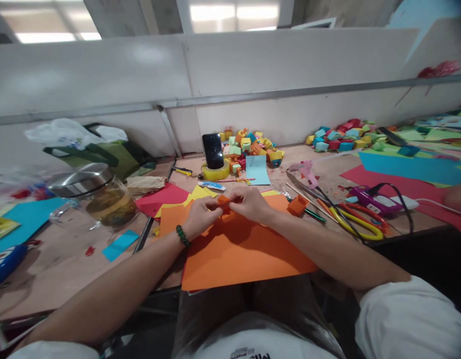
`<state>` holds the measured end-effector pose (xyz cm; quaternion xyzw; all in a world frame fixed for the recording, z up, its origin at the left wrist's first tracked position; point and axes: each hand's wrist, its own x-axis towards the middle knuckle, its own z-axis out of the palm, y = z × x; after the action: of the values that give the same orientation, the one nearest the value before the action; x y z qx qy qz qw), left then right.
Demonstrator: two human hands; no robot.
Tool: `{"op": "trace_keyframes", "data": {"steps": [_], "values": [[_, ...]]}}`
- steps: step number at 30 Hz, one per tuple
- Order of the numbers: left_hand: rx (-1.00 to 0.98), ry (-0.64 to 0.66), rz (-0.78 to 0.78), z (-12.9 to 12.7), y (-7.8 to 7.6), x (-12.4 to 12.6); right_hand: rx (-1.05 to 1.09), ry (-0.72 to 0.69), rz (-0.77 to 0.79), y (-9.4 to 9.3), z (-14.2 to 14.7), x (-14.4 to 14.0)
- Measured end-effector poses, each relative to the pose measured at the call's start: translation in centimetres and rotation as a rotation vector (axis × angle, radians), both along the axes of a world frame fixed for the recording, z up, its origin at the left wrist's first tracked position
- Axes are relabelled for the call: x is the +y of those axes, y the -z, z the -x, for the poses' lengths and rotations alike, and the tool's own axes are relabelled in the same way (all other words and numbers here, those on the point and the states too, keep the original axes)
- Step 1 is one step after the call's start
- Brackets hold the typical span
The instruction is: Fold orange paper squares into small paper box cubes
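Both hands meet above a stack of orange paper sheets [234, 259] at the table's front edge. Between the fingertips is a small folded orange paper piece [223, 200]. My left hand [204, 214], with a dark green bead bracelet [182, 236] at the wrist, pinches it from the left. My right hand [251, 203] grips it from the right, fingers closed. The fingers cover part of the piece, so its full shape is hidden. To the right of my right hand sits an orange paper box [298, 205]. Yellow sheets [200, 193] show behind the left hand.
Colourful paper cubes [249, 144] are heaped behind a phone [213, 150] standing by a yellow tape roll [215, 171]. A glass jug [107, 199] stands left. Yellow-handled scissors [359, 229], a pink glue gun [304, 172] and a purple device [376, 200] lie right. Another person's hand [457, 199] shows far right.
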<state>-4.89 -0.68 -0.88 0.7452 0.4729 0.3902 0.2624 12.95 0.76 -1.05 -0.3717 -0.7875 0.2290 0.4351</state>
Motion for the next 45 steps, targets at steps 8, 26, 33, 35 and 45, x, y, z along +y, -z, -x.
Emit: {"op": "trace_keyframes", "data": {"steps": [8, 26, 33, 35, 45], "values": [[0.097, 0.015, -0.096, 0.1, 0.2, -0.3, 0.188, -0.210, 0.387, -1.2, -0.6, 0.6], [-0.111, 0.085, 0.195, 0.1, -0.1, -0.1, -0.116, -0.205, 0.290, 0.3, -0.5, 1.9], [-0.120, 0.189, 0.237, -0.2, 0.4, -0.1, 0.168, -0.188, 0.197, -0.1, -0.2, 1.3], [-0.093, 0.217, 0.206, -0.4, 0.8, 0.0, 0.151, -0.183, 0.174, -0.1, -0.2, 1.3], [0.033, 0.208, 0.028, -0.2, 1.4, -0.2, -0.311, -0.095, 0.085, -1.6, -1.6, 0.9]]}}
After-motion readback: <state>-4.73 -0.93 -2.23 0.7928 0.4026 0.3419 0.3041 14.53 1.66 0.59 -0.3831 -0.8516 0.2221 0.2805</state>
